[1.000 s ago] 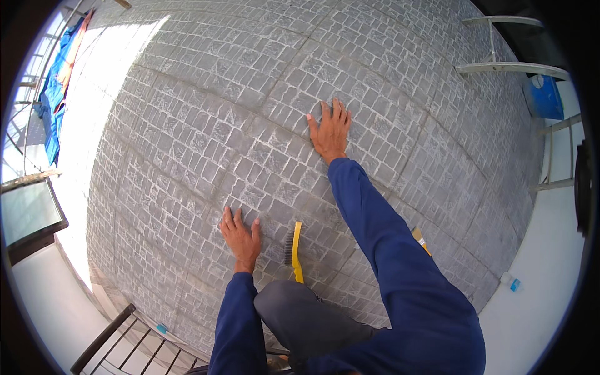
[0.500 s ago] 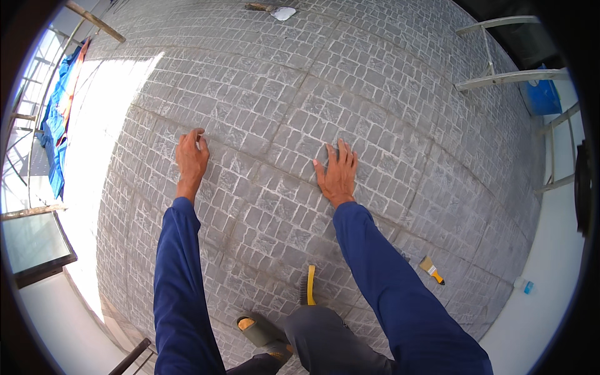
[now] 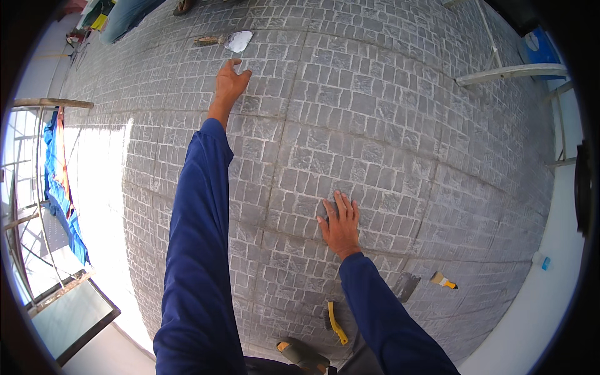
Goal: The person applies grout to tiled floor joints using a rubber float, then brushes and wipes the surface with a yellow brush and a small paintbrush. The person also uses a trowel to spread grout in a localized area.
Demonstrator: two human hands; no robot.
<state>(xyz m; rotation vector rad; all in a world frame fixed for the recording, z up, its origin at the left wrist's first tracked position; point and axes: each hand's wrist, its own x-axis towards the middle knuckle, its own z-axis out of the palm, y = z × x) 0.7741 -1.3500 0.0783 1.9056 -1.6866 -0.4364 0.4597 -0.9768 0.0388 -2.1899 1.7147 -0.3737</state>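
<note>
My left hand [image 3: 231, 83] is stretched far forward over the grey stone-patterned floor [image 3: 375, 134]. Its thumb and forefinger are apart, with nothing between them. Just beyond those fingertips lies a hand tool [image 3: 212, 41] with a brown handle and a broad white head, perhaps a scraper; the two do not touch. Flat on the tiles, fingers spread, rests my right hand [image 3: 342, 228], holding nothing. By my right forearm are a yellow-handled wire brush [image 3: 337, 325] and a paintbrush [image 3: 444, 280] with a yellow and black handle.
Another person's trouser leg [image 3: 128, 19] shows at the far left. Metal frame legs [image 3: 512, 74] and a blue bucket [image 3: 542, 50] stand at the right. A dark flat piece [image 3: 407, 287] lies near the paintbrush. Blue sheeting [image 3: 59, 181] hangs along the left side.
My left hand has reached forward, close to the white-headed tool. The view has shifted forward, bringing another person's leg in at the far left. My right hand stays spread on the floor.
</note>
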